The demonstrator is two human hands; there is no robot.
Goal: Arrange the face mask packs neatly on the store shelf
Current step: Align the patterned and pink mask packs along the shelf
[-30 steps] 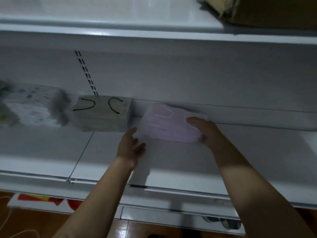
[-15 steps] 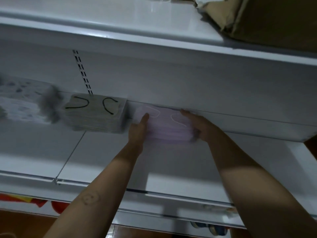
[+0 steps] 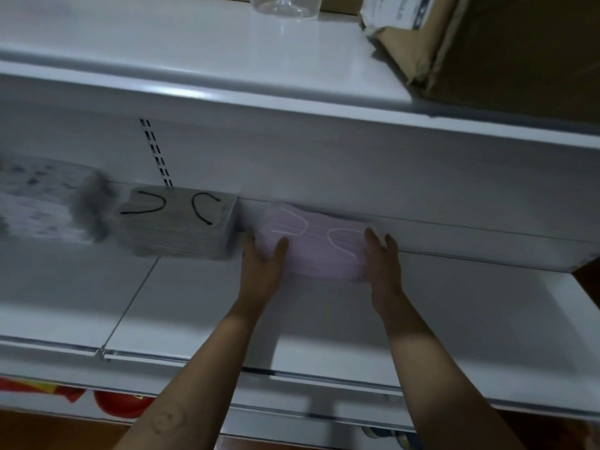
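Note:
A pink face mask pack [image 3: 319, 243] with white ear loops lies at the back of the white shelf [image 3: 454, 306], against the back wall. My left hand [image 3: 261, 266] presses its left end with straight fingers, thumb on top. Along the pack's right end lies my right hand [image 3: 383, 261], fingers straight. Just to the left sits a grey mask pack [image 3: 181, 227] with black ear loops. A patterned white mask pack [image 3: 35, 203] lies further left, blurred.
The shelf above carries a cardboard box [image 3: 506, 50] at the right and a clear container [image 3: 285, 6] at the top. A slotted upright [image 3: 156, 151] runs down the back wall. Red items [image 3: 120, 402] show below the shelf's front edge.
The pink pack has slid back against the wall. My left hand came up to its left end and my right hand shifted from its top to its right end.

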